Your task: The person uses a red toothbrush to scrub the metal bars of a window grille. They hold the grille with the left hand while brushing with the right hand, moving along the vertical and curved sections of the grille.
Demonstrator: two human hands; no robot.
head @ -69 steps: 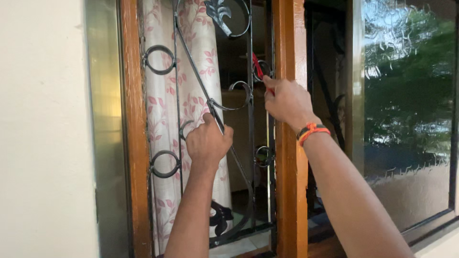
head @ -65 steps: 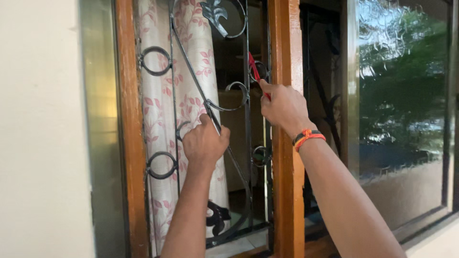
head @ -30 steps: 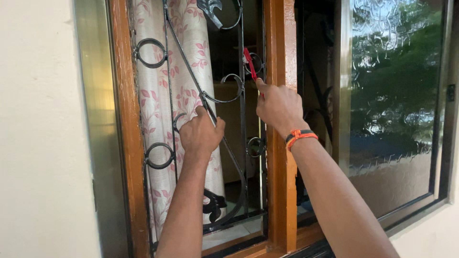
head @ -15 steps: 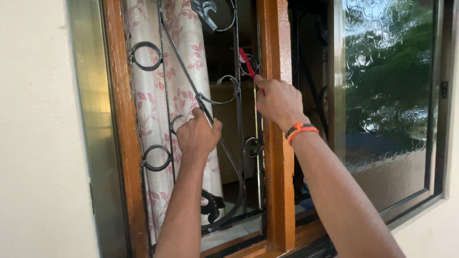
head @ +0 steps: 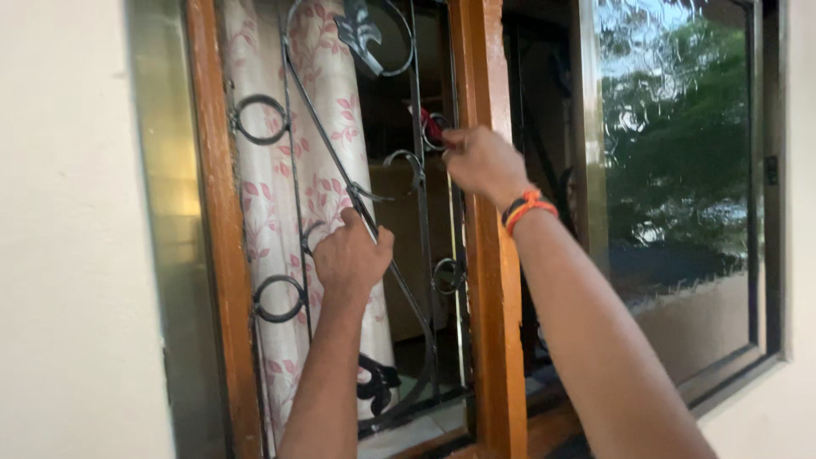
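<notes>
Pink-flowered white curtain (head: 327, 127), black grille (head: 416, 212)

Two hands (head: 350, 255), one iron grille (head: 374, 221), one curtain (head: 323, 170), perhaps one red tool (head: 427, 124)

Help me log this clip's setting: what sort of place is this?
Probably the outside of a house, at a window. A wooden window frame holds a black scrolled iron grille, with a flowered curtain behind it. An open glass pane reflects trees.

My right hand (head: 483, 160) covers most of the red tool (head: 427, 124); I can't identify it. The grille (head: 374, 221) runs past the top edge.
</notes>
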